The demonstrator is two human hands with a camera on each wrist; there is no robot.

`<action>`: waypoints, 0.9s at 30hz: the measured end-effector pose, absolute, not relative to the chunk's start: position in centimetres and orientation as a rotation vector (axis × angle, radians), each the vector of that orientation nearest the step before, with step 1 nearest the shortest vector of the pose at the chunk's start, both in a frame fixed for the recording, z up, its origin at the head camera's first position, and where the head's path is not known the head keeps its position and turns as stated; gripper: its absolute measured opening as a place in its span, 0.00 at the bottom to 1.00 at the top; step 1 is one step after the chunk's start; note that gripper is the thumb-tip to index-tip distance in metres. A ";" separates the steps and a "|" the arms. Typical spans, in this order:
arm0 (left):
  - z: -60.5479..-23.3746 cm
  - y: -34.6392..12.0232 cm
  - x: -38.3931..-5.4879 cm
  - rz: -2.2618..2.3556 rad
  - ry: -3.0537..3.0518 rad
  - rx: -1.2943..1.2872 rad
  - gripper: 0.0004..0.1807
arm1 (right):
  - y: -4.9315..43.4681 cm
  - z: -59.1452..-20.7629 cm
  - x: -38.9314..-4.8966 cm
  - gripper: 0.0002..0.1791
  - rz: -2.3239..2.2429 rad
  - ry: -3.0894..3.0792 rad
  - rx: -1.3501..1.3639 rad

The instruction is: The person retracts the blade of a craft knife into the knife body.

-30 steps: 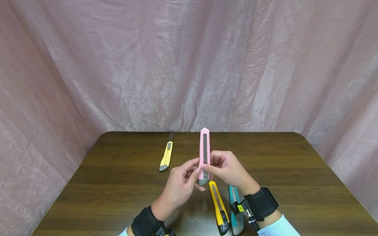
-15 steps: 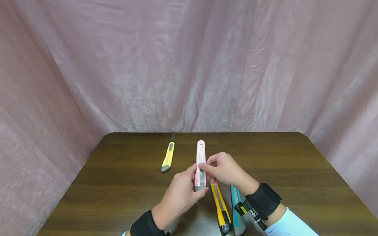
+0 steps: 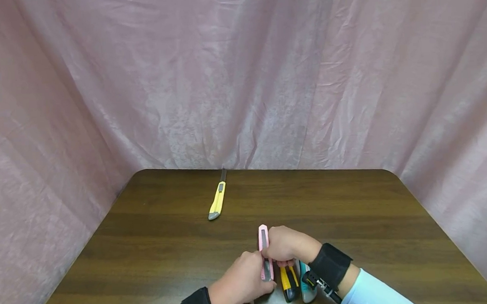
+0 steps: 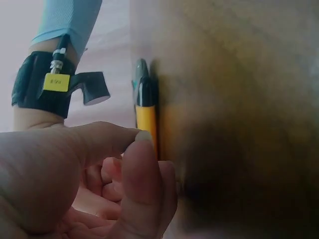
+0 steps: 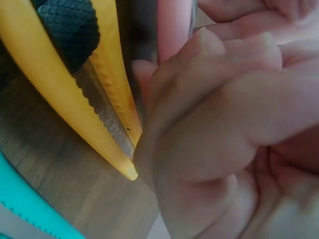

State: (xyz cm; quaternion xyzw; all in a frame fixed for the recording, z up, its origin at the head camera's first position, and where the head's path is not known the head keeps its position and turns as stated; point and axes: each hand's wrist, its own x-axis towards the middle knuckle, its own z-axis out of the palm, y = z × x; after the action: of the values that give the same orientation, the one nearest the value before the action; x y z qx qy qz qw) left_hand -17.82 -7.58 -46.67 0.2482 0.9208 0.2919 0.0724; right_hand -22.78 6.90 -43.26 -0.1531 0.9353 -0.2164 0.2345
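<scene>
A pink utility knife (image 3: 263, 236) with a grey butt points away from me, low over the table. Its lower left side is gripped by my left hand (image 3: 244, 280), whose thumb lies by the butt. From the right, my right hand (image 3: 287, 246) pinches the knife near mid-length with curled fingers. Just right of the pink knife lies a deep-yellow utility knife (image 3: 286, 280) with a black end, partly covered by my right hand. Beside that is a teal utility knife (image 3: 307, 291), mostly behind the right wrist. In the right wrist view the pink body (image 5: 173, 30) shows behind the fingers.
A pale yellow utility knife (image 3: 218, 197) lies farther back on the brown wooden table (image 3: 149, 248), its dark blade extended toward the far edge. Pink curtains (image 3: 239, 78) hang behind and at the sides. A camera strap (image 3: 331, 264) circles the right wrist.
Both hands have brought the pink utility knife down and toward me, beside the deep-yellow one. My left hand's grip has shifted around the butt. The pale yellow knife has stayed in place.
</scene>
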 end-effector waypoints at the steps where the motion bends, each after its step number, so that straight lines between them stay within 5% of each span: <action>1: -46.8 -7.5 -17.7 0.891 2.750 0.746 0.17 | 6.9 -43.3 -22.7 0.18 -0.576 2.572 -0.416; 27: -47.4 -6.8 -17.0 0.712 2.793 0.872 0.22 | 7.0 -43.4 -22.3 0.14 -0.497 2.662 -0.372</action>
State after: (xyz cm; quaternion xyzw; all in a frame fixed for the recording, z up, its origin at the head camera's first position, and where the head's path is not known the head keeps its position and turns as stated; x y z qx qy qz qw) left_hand -17.02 -6.76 -47.39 0.2890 0.9255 0.2360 0.0652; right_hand -22.29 6.95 -43.35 -0.1334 0.9536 -0.1780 0.2028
